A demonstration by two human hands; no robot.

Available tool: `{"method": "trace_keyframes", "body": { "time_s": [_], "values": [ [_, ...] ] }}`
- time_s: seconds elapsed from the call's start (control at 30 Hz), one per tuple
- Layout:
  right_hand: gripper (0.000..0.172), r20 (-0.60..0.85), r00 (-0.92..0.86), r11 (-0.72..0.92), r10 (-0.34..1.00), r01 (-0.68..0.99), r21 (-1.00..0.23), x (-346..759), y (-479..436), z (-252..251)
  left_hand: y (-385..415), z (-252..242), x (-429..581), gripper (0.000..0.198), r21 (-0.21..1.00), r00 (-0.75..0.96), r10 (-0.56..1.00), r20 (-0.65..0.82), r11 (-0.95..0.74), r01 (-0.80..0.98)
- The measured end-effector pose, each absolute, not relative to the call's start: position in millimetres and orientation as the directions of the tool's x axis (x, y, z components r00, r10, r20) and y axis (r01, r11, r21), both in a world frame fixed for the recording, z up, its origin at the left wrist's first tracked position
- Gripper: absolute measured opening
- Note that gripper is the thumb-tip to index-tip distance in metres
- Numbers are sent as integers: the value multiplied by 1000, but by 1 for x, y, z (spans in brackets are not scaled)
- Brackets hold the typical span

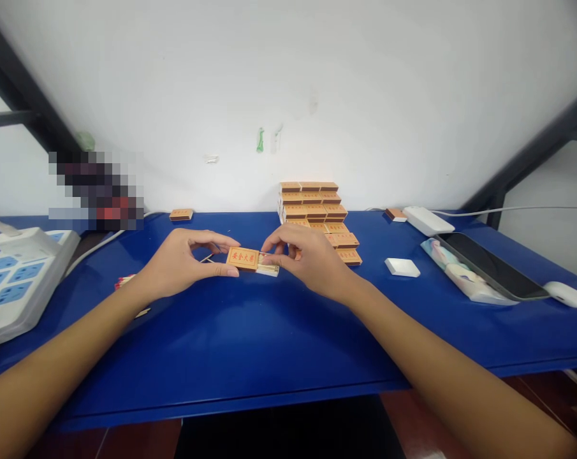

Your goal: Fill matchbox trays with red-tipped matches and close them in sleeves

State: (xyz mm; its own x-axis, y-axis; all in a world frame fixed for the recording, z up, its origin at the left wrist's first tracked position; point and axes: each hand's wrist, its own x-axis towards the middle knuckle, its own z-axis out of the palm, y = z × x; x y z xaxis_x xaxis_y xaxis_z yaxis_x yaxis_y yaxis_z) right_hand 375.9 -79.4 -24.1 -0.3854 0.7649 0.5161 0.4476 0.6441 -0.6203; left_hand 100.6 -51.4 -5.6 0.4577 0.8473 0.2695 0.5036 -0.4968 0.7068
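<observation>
My left hand (185,261) pinches the orange sleeve of a matchbox (243,259) just above the blue table (250,331). My right hand (307,258) grips the white inner tray (268,268), which sticks out of the sleeve's right end with matchsticks visible inside. Both hands meet at the table's middle. Just behind my right hand rises a stepped stack of matchboxes (317,213). A few loose matchsticks (125,280) lie on the table under my left wrist.
A white power strip (15,274) sits at the far left. A single matchbox (181,215) lies at the back. On the right are a small white square (401,267), a phone (489,264) on a patterned case, a white charger (426,220) and another matchbox (395,215).
</observation>
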Motion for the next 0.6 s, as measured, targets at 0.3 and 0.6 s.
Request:
{"method": "trace_keyframes", "body": {
  "time_s": [0.3,0.6],
  "values": [
    [30,459,-234,515,857,433,-740,379,-80,-15,-50,-7,99,52,754,456,847,271,-482,447],
    [41,94,-318,157,943,178,-971,384,-84,-4,-46,-8,98,52,798,394,865,310,-462,387]
  ]
}}
